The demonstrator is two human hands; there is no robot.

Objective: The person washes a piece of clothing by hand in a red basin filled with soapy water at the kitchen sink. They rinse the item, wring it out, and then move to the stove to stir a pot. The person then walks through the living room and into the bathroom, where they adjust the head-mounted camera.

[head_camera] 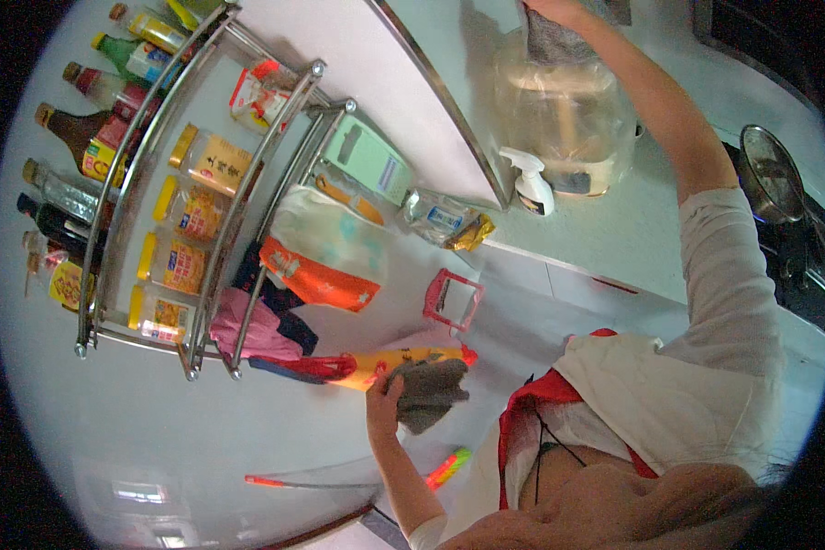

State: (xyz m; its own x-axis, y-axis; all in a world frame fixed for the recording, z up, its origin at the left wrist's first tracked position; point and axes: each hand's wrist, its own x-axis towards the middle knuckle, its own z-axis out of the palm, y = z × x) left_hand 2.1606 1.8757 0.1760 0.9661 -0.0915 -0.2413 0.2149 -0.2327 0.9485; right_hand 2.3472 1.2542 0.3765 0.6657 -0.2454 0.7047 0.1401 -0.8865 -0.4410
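Note:
My left hand [383,405] grips a dark grey cloth [430,393] in front of a yellow-orange bag [371,364] hanging below the metal rack. At the top edge, my right hand [555,9] is partly cut off, its fingers at another grey cloth [557,40]. That cloth lies against the upper part of a large container under clear plastic [557,117] on the counter. Beside the container's base stands a white spray bottle [535,187]. The fingertips of my right hand are not fully in view.
A metal wall rack [244,199] holds bottles and yellow-lidded jars. Below it hang a pink cloth [251,323] and an orange-and-white bag [326,247]. A red-framed holder [454,300] is on the wall. A metal pan [770,175] sits on the stove at right, beside the counter [591,237].

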